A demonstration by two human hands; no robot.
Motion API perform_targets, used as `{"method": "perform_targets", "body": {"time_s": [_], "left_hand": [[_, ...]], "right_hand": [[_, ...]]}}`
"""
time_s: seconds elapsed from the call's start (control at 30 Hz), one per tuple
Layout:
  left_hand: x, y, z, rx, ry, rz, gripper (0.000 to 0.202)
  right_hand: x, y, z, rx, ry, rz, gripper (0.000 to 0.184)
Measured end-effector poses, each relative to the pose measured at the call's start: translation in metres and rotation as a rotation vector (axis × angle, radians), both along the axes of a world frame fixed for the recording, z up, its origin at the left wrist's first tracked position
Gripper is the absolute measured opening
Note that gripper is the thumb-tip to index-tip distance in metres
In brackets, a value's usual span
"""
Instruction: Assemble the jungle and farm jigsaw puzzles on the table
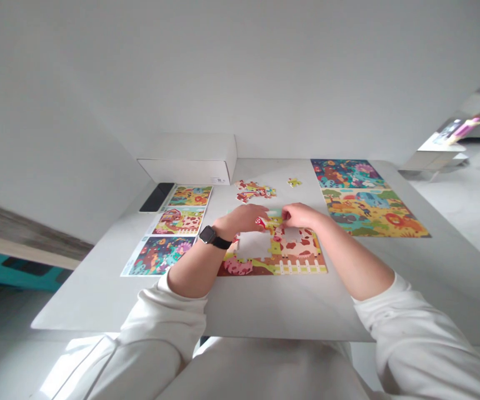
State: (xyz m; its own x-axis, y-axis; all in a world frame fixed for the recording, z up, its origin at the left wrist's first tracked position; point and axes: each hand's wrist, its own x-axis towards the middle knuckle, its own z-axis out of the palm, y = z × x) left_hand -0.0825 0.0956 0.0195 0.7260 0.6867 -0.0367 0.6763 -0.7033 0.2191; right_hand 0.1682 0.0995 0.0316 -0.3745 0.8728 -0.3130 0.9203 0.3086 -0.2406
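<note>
A partly assembled farm jigsaw puzzle (302, 268) lies on the table, with a spotted cow, a pig and a white fence on it. Bare pale gaps show in its middle and above the cow. My left hand (245, 218) reaches over its upper left, fingers extended and touching near a red barn part (258, 221); the thumb is mostly hidden. At the upper edge, my right hand (299, 215) has its fingers curled into a pinch, and what they hold is hidden. Beyond the hands lies a cluster of loose puzzle pieces (254, 190), with a single yellow-green piece (294, 182) apart from it.
On the left lie a picture sheet (179, 221) and a black phone (157, 197). A white box (185, 171) stands behind them against the wall. Two colourful pictures (369, 211) lie at the right. The table's front edge (273, 336) runs close to my body.
</note>
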Motion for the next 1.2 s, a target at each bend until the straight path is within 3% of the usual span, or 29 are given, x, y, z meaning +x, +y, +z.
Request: {"method": "perform_targets", "body": {"time_s": [0.17,0.23,0.47,0.63,0.8,1.2], "left_hand": [[-0.001,0.000,0.004,-0.039,-0.043,0.001,0.036],[-0.008,0.005,0.008,-0.063,-0.121,0.061,0.031],[-0.057,0.032,0.024,0.071,-0.405,0.626,0.026],[-0.075,0.041,0.019,0.101,-0.436,0.756,0.030],[-0.067,0.042,0.006,0.068,-0.408,0.746,0.032],[-0.044,0.042,-0.029,0.111,-0.240,0.459,0.039]], "right_hand": [[0.002,-0.001,0.002,-0.016,0.035,0.014,0.026],[0.003,-0.001,0.003,-0.018,0.057,0.007,0.024],[0.008,0.005,0.002,0.121,0.191,-0.135,0.022],[0.008,0.005,0.000,0.140,0.220,-0.142,0.020],[0.008,0.005,-0.002,0.112,0.205,-0.138,0.021],[0.008,0.005,-0.006,0.051,0.173,-0.160,0.020]]}}
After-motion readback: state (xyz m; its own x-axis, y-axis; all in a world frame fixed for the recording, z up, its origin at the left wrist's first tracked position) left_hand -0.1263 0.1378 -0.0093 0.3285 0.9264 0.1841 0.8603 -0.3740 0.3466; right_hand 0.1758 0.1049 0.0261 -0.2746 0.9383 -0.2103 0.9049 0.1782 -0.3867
